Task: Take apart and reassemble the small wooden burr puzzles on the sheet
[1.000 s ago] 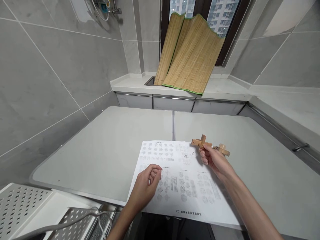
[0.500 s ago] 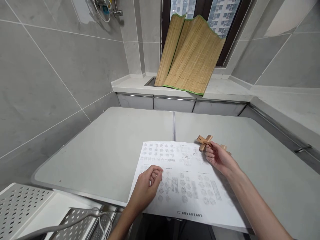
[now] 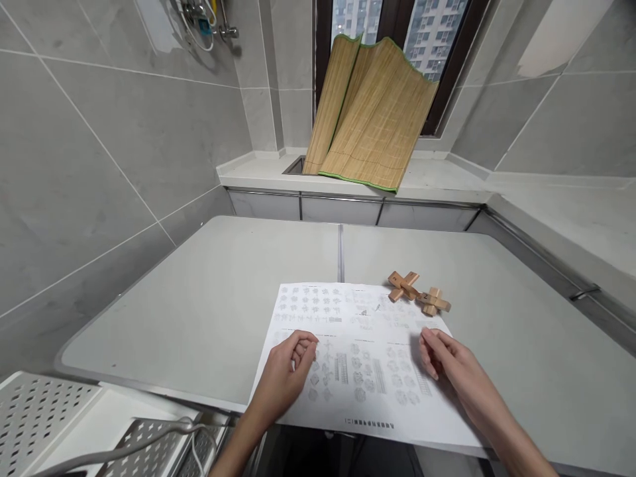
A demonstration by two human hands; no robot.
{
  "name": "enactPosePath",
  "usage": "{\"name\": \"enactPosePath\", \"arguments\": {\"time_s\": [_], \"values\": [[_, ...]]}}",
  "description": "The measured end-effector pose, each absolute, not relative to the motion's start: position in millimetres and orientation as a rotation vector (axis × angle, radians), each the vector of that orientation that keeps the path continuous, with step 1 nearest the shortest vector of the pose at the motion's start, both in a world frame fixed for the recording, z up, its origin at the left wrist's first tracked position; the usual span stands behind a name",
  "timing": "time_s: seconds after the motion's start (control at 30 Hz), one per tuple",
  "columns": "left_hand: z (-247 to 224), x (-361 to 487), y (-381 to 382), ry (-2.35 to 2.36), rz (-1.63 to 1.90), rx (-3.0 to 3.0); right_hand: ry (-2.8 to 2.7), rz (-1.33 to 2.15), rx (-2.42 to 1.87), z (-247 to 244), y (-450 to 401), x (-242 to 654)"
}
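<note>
My left hand (image 3: pixel 291 361) rests on the left part of a large printed sheet (image 3: pixel 358 421), its fingers curled in loosely with nothing in them. Over the right part of the sheet is my right hand (image 3: pixel 444 354), also curled and holding nothing that I can see. Beyond it, at the sheet's far right corner, lie two cross-shaped wooden puzzle pieces. The left wooden cross (image 3: pixel 403 287) is reddish brown and bears a number; the paler wooden cross (image 3: pixel 433 301) lies close against its right side. Rows of small line drawings cover the paper.
The sheet lies on a pale folding table (image 3: pixel 209 298) with a seam down its middle. A bamboo mat (image 3: pixel 377 119) leans over the ledge by the window. White perforated racks (image 3: pixel 44 411) and a grey cable (image 3: pixel 144 440) are at the lower left. Tiled walls surround the table.
My right hand has let go of the reddish-brown wooden cross and drawn back toward me over the sheet. The paler cross is now uncovered. My left hand keeps its place on the paper.
</note>
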State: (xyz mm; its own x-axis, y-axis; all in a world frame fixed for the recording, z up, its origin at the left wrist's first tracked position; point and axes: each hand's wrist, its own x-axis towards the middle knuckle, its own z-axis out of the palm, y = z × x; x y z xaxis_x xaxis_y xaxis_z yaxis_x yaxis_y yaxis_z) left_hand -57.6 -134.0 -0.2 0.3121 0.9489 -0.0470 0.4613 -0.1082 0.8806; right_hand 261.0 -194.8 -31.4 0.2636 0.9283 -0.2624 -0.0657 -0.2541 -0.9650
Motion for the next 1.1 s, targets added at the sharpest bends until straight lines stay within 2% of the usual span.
{"name": "enactPosePath", "arguments": {"time_s": [0.13,0.37,1.1], "values": [[3.7,-63.7,-130.0,1.283,0.726,1.736,-1.034,1.008,-1.566,-40.3,-213.0,260.2],[7.1,-92.7,-119.8,1.475,0.816,1.714,-1.166,0.896,-1.668,-38.8,-218.9,249.1],[1.1,-96.5,-115.9,1.548,0.846,1.603,-1.155,0.933,-1.743,-46.1,-217.9,248.6]]}}
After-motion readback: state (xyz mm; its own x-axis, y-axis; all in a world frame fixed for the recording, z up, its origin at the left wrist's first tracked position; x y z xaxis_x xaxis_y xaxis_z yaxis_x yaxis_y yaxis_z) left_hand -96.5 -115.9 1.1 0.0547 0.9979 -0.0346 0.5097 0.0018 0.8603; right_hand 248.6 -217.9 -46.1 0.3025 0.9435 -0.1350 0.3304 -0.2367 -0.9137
